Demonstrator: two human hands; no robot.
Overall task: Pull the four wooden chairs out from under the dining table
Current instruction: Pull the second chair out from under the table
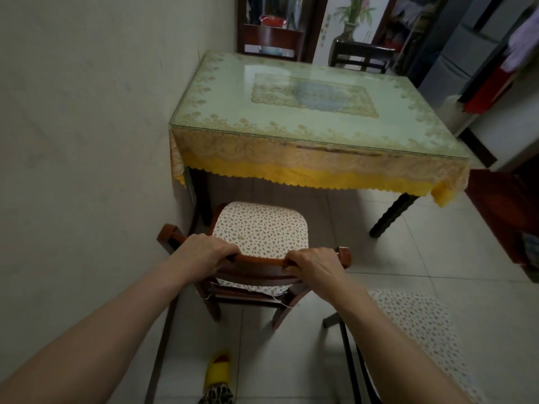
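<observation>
A wooden chair [259, 233] with a flowered seat cushion stands in front of the dining table [306, 112], clear of its near edge and close to the left wall. My left hand [204, 252] and my right hand [315, 266] both grip the chair's top back rail. A second chair [414, 325] with the same cushion stands at the lower right, away from the table. At the table's far side two more chairs show only their dark backs, a third chair [268, 39] on the left and a fourth chair [360, 56] on the right.
A pale wall [87, 112] runs along the left, touching the table's side. The table carries a glass top over a yellow lace cloth. A dark red cabinet [507, 217] stands at the right. My foot in a yellow slipper [218, 371] is on the tiled floor.
</observation>
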